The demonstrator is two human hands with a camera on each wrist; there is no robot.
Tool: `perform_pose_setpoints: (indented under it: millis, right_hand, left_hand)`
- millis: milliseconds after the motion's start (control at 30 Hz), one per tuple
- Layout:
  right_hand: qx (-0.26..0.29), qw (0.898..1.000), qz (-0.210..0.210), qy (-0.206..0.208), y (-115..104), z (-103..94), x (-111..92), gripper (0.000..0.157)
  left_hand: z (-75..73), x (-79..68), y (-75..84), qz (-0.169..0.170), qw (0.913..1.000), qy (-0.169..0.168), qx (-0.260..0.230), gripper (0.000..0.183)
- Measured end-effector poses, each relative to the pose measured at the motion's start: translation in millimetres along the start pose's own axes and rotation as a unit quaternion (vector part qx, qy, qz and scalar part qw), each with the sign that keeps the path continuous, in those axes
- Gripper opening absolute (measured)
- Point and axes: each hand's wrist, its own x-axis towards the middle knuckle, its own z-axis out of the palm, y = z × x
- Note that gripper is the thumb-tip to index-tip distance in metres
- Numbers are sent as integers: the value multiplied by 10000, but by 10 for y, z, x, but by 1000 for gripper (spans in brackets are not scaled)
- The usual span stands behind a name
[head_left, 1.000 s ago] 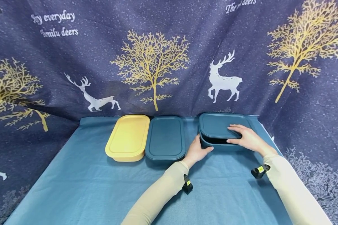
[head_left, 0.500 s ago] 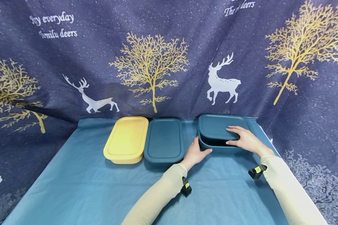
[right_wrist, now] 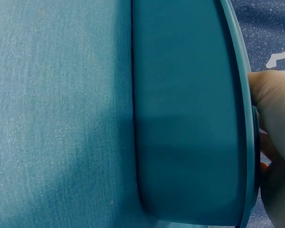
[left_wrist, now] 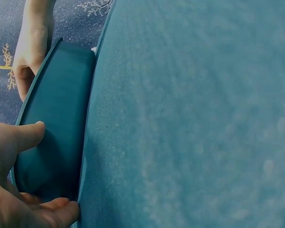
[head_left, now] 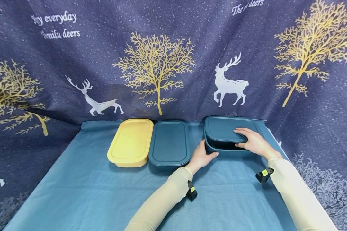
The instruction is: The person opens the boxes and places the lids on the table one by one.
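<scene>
Open blue box [head_left: 231,154] sits at far R of the table, near the back edge, long side facing the person. Its lid [head_left: 224,129] lies askew on top, set back so a dark gap shows along the front rim. R hand [head_left: 255,142] pinches the lid's front edge, fingers on top, thumb in the gap. L hand [head_left: 200,156] grips the box's front L corner, thumb on the front wall, fingers round the side. To the L, 2 more boxes, both w/ lids on: 1 blue-lidded box [head_left: 169,142], then 1 yellow box [head_left: 131,141] just beside it. Blue cloth [head_left: 89,195] under all 3. Behind: dark blue backdrop [head_left: 191,19] w/ white deer, gold trees & some lettering.
</scene>
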Motion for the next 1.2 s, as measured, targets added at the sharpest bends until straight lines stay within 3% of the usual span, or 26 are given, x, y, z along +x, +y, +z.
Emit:
perform_pose_setpoints:
  millis: [433, 667, 1200]
  right_hand:
    - [77, 9998, -176, 48, 19, -40, -11, 62]
    - [-180, 9993, -319, 33, 14, -80, 4, 57]
    - [-357, 9987, -188, 312, -3, -56, -16, 51]
  left_hand:
    - [8, -6, 0, -91, 9999, 26, -50, 89]
    - [3, 5, -5, -104, 9998, 55, -160, 88]
    - [2, 0, -9, -101, 9999, 19, -115, 88]
